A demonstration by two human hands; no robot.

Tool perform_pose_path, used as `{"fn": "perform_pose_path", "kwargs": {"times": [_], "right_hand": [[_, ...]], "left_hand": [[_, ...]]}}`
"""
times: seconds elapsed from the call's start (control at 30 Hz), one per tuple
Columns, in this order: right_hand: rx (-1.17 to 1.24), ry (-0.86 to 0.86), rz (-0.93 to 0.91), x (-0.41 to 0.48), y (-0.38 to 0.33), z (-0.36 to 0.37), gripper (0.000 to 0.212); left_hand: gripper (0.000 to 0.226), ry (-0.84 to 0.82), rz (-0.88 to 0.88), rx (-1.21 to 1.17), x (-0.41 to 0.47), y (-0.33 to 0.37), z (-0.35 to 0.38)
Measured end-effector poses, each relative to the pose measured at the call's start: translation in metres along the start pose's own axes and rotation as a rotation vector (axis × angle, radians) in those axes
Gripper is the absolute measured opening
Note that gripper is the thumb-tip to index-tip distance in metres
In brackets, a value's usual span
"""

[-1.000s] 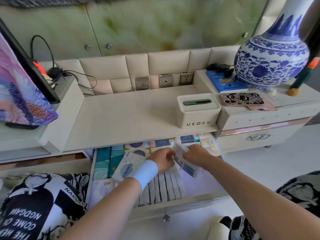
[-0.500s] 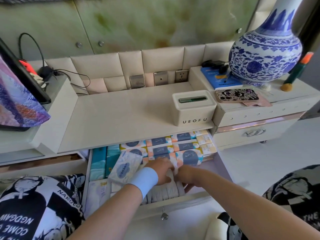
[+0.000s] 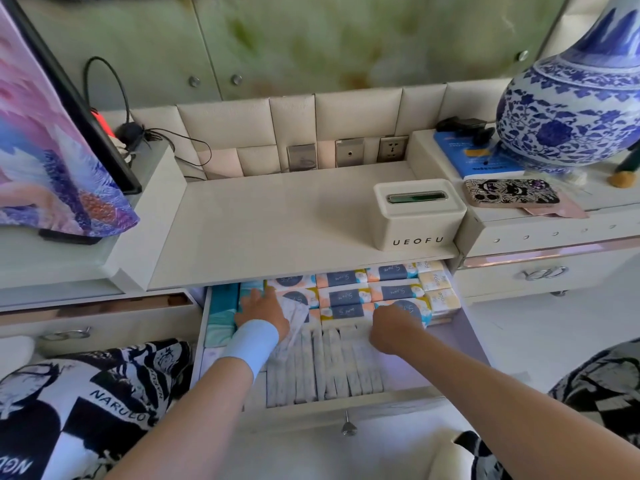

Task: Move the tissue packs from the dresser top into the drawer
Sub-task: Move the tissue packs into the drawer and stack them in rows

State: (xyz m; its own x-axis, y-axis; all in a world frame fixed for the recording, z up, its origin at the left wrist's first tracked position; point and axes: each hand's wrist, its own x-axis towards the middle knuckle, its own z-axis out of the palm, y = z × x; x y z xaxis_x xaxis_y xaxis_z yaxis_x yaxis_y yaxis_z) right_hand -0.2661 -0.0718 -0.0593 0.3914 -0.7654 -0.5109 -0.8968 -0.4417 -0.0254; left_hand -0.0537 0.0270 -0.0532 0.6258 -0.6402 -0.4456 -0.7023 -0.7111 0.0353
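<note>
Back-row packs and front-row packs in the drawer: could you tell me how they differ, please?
The back-row packs lie flat, labels up; the front-row packs stand on edge, side by side. The back-row packs are colourful with dark labels; the front-row packs are pale grey. Both sit in the open drawer.

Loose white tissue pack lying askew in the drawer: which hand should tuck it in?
Left. The left hand lies against the askew white pack, fingers spread. The right hand sits further right, on a blue-circle pack across the drawer.
</note>
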Motion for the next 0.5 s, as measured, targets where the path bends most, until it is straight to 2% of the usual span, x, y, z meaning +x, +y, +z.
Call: {"fn": "perform_pose_path", "kwargs": {"times": [0.07, 0.13, 0.27, 0.33, 0.43, 0.5], "right_hand": [[0.018, 0.059, 0.025, 0.001, -0.004, -0.005, 0.028], [0.043, 0.074, 0.040, 0.004, -0.005, -0.009, 0.026], [0.184, 0.123, -0.005, 0.004, -0.001, -0.012, 0.023], [0.368, 0.111, -0.075, 0.001, -0.001, -0.016, 0.022], [0.841, -0.006, -0.125, -0.006, -0.007, -0.027, 0.020], [1.022, -0.091, -0.136, -0.011, -0.009, -0.035, 0.026]], "left_hand": [[0.085, -0.062, -0.082, -0.133, 0.001, -0.002, 0.000], [0.084, -0.079, -0.091, -0.178, 0.000, -0.001, -0.002], [0.053, -0.166, -0.034, -0.287, -0.004, 0.008, -0.015], [0.049, -0.220, -0.018, -0.408, -0.007, 0.016, -0.023], [0.058, -0.273, 0.003, -0.765, -0.007, 0.033, -0.027], [0.047, -0.306, 0.032, -1.013, -0.014, 0.050, -0.032]]}}
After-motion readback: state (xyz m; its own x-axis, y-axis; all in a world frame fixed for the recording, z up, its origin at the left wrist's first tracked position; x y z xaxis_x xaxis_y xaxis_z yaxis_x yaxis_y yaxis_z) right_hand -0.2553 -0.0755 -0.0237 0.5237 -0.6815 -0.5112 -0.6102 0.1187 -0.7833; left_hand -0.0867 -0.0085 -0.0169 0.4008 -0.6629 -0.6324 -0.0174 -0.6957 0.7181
